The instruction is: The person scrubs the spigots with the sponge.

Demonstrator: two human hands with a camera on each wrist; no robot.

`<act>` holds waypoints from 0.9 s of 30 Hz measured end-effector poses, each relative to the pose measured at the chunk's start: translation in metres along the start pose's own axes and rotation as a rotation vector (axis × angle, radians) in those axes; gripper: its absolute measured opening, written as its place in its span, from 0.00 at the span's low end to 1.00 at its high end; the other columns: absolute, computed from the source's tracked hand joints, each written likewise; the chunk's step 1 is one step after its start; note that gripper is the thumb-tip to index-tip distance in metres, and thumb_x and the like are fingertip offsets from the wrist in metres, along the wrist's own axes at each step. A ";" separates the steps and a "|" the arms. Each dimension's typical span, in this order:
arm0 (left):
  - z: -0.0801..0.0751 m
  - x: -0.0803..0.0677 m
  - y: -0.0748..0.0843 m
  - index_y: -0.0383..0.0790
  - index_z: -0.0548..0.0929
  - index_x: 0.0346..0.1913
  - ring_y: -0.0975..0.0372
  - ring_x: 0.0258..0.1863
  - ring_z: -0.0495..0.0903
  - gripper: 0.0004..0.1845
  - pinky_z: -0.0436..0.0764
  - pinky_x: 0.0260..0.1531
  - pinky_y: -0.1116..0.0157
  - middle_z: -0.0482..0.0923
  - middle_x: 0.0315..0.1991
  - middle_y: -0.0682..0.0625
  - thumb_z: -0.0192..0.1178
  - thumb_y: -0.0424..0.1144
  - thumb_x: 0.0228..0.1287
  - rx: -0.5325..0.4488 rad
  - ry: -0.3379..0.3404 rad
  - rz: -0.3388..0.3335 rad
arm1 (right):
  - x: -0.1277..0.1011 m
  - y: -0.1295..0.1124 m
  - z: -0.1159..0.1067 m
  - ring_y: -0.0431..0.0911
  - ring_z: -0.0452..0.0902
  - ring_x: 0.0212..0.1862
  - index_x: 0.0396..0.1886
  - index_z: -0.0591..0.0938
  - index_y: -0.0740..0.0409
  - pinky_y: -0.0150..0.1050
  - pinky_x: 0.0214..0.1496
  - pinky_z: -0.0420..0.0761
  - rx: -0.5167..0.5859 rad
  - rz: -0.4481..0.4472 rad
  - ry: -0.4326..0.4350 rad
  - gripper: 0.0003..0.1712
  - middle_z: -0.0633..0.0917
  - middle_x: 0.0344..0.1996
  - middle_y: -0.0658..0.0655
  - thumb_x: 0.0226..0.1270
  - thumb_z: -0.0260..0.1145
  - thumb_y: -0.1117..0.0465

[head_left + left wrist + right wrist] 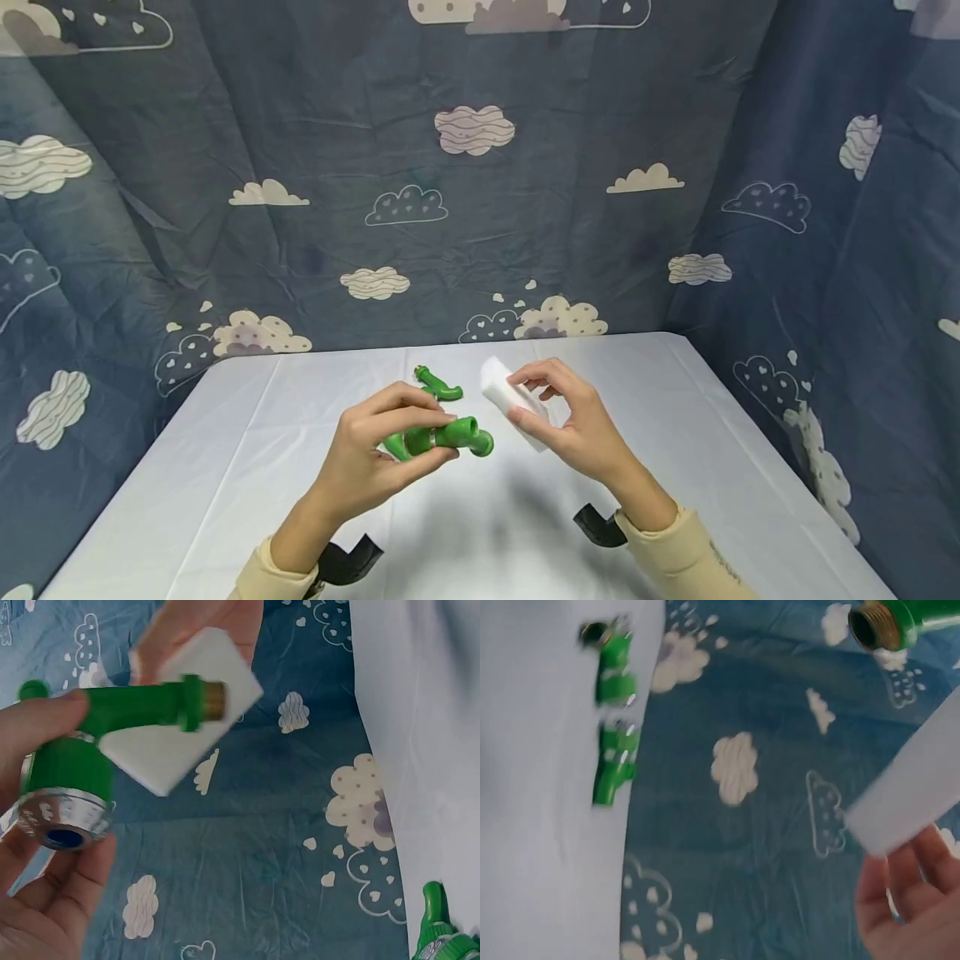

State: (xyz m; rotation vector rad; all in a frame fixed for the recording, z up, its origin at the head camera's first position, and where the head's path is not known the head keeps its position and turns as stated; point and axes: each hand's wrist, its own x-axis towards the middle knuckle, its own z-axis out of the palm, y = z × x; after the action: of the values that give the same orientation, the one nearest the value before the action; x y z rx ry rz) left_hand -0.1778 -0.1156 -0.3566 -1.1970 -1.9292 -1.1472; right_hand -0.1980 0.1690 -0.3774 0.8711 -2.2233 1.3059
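My left hand (367, 454) holds a green water tap (459, 432) above the table, thumb below and fingers on top. The left wrist view shows the tap's brass threaded end (214, 701) and its silver collar (64, 814) around a dark blue centre. To the right, my right hand (585, 429) pinches a white sponge block (501, 383) between thumb and fingers, tilted and close to the tap. In the left wrist view the sponge (161, 757) lies behind the threaded end. A second green tap (442, 390) lies on the table beyond my left hand, partly hidden by it.
A white cloth covers the table (675, 467). Dark blue curtains (525, 233) with cloud prints hang behind it and at both sides. Black straps (600, 527) show at my wrists, below cream sleeves (675, 550).
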 end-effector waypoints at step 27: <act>-0.001 -0.002 -0.001 0.34 0.91 0.48 0.64 0.51 0.83 0.19 0.87 0.52 0.72 0.82 0.47 0.42 0.80 0.21 0.52 -0.247 0.103 -0.063 | -0.004 0.000 0.000 0.44 0.86 0.43 0.59 0.82 0.50 0.40 0.40 0.89 0.643 0.214 -0.467 0.13 0.89 0.48 0.49 0.83 0.56 0.62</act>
State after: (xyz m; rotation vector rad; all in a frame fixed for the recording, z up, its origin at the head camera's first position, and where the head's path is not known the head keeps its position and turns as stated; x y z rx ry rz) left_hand -0.1776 -0.1173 -0.3584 -1.1836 -1.7980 -1.4856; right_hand -0.1951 0.1700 -0.3798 1.2951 -2.2946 2.1738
